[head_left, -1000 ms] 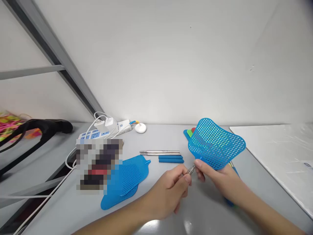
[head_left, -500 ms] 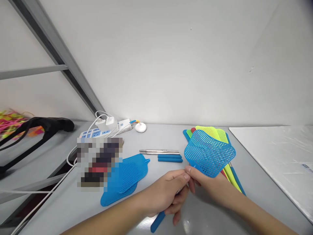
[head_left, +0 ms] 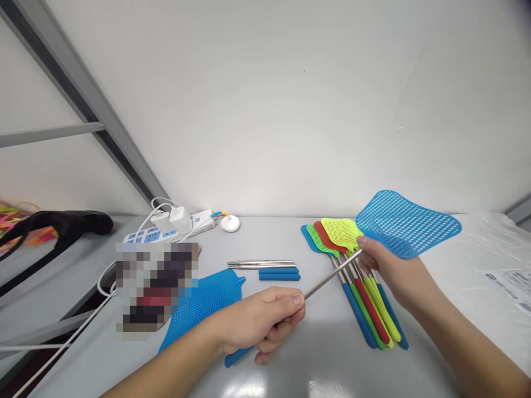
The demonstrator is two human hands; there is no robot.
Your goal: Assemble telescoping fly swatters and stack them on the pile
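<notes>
A blue fly swatter is held between my two hands, its metal rod stretched out at a slant. My left hand is closed round the lower rod near the blue grip, whose end pokes out below. Up by the neck, just under the mesh head, my right hand pinches the swatter. Behind the right hand lies a fanned row of finished swatters in blue, green, red and yellow. Loose metal rods and blue grips lie at the middle. Loose blue swatter heads rest left, partly behind my left forearm.
A white power strip with plugs and cables stands at the back left, beside a round white device. A blurred-out object lies in front of it. Clear plastic sheeting covers the right side. A black frame sits far left.
My hands have moved apart, and the swatter's rod now shows at length between them. The right hand and mesh head moved right and up. The view has turned slightly right.
</notes>
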